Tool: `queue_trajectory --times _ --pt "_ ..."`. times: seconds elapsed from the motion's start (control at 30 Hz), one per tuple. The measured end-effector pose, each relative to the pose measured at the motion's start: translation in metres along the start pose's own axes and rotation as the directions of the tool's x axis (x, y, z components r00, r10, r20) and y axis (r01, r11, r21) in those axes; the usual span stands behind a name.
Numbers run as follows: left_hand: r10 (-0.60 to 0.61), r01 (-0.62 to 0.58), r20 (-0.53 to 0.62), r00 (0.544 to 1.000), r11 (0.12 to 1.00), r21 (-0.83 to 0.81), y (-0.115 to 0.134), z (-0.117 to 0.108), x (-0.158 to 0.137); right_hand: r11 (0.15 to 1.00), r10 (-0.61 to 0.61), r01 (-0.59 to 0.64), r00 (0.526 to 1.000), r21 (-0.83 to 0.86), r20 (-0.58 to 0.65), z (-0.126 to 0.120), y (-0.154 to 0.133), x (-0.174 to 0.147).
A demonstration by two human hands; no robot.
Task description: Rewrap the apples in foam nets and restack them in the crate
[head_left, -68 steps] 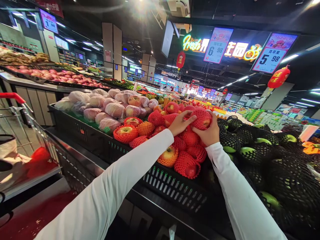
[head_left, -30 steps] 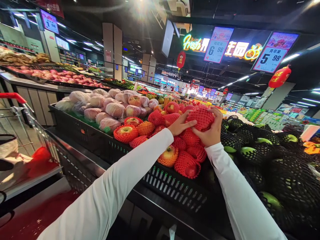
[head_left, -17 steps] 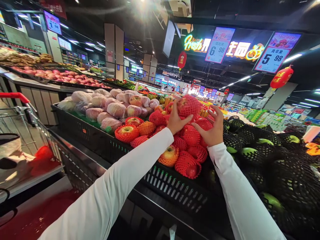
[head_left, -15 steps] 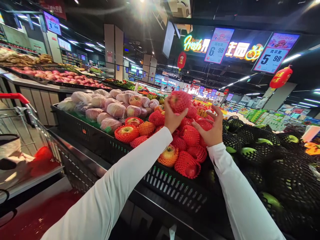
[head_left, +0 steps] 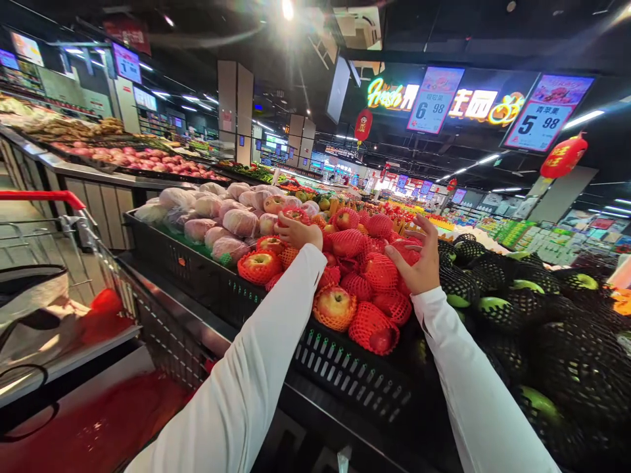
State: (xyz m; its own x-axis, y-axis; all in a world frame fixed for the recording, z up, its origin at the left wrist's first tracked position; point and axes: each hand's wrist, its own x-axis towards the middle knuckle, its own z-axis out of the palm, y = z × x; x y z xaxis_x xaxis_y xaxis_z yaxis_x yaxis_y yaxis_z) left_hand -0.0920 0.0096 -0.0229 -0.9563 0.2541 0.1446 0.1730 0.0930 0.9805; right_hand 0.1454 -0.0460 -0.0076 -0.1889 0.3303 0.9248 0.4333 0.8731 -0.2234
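Observation:
My left hand [head_left: 300, 232] is closed around an apple in a red foam net [head_left: 296, 213], partly hidden behind the fingers. It is over the left part of a heap of net-wrapped apples [head_left: 380, 272], beside plastic-wrapped fruit [head_left: 240, 223]. My right hand [head_left: 419, 257] has its fingers apart and curved, with nothing gripped, at the heap's right side. Whether its fingertips touch the netted fruit there, I cannot tell. At the front of the heap, an apple in an orange net [head_left: 334, 305] shows its yellow-red top. A black slotted crate [head_left: 345, 374] holds the fruit.
Green fruit in black nets [head_left: 497, 309] lies on the right. A shopping cart with a red handle [head_left: 44, 195] stands at the left, with a bag [head_left: 34, 295] inside. Beyond are more produce displays [head_left: 133, 159]. Price screens [head_left: 436, 100] and a red lantern [head_left: 563, 156] hang overhead.
My left hand has moved left and lower with the netted apple, away from the heap's middle. My right hand stays nearly in place, fingers still apart. The view has shifted slightly.

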Motion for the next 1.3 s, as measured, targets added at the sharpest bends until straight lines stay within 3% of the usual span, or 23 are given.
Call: queue_trajectory --times 0.1,0.27,0.47,0.7,0.8,0.9,1.0,1.07,1.13,1.2,1.27,1.3 --pt "-0.096 0.096 0.01 0.995 0.995 0.016 0.0 0.006 0.001 1.0 0.016 -0.016 1.0 0.006 -0.011 -0.001 -0.001 0.0" --pt "-0.059 0.059 -0.004 0.998 0.997 0.059 0.003 0.001 -0.003 1.0 0.004 -0.004 1.0 0.006 -0.018 -0.002 -0.001 0.0" --pt "0.021 -0.028 0.078 0.997 0.996 0.086 0.001 0.005 -0.002 1.0 0.012 -0.012 1.0 -0.001 -0.005 -0.003 -0.001 0.0" --pt "0.084 -0.159 0.372 0.924 0.971 0.177 -0.004 0.012 -0.002 1.0 -0.001 0.002 1.0 0.008 -0.022 -0.001 -0.002 0.0" --pt "0.124 -0.183 0.343 0.931 0.972 0.144 -0.004 0.012 -0.005 1.0 0.001 -0.003 0.998 -0.021 -0.064 -0.001 -0.001 0.0" --pt "0.267 -0.308 0.3 0.916 0.946 0.098 -0.003 0.011 -0.007 0.997 0.015 -0.029 0.983 -0.077 -0.185 -0.003 0.003 0.001" --pt "0.429 -0.473 0.327 0.842 0.879 0.066 -0.002 0.013 -0.01 0.988 0.034 -0.089 0.925 -0.128 -0.378 -0.007 0.01 0.003" --pt "0.526 -0.59 0.432 0.733 0.808 0.018 -0.003 0.018 -0.013 0.976 0.028 -0.131 0.869 -0.174 -0.494 -0.01 0.018 0.003" --pt "0.573 -0.675 0.557 0.6 0.737 -0.03 -0.005 0.025 -0.016 0.954 0.018 -0.173 0.848 -0.245 -0.53 -0.012 0.029 0.002" --pt "0.569 -0.711 0.637 0.52 0.702 -0.046 -0.009 0.031 -0.019 0.911 0.103 -0.262 0.893 -0.32 -0.438 -0.011 0.044 -0.001" --pt "0.55 -0.709 0.658 0.514 0.704 -0.034 -0.012 0.036 -0.022 0.849 0.317 -0.383 0.92 -0.365 -0.229 -0.007 0.059 -0.005" --pt "0.542 -0.706 0.658 0.522 0.708 -0.023 -0.012 0.037 -0.023 0.82 0.432 -0.438 0.896 -0.368 -0.103 -0.005 0.066 -0.008"
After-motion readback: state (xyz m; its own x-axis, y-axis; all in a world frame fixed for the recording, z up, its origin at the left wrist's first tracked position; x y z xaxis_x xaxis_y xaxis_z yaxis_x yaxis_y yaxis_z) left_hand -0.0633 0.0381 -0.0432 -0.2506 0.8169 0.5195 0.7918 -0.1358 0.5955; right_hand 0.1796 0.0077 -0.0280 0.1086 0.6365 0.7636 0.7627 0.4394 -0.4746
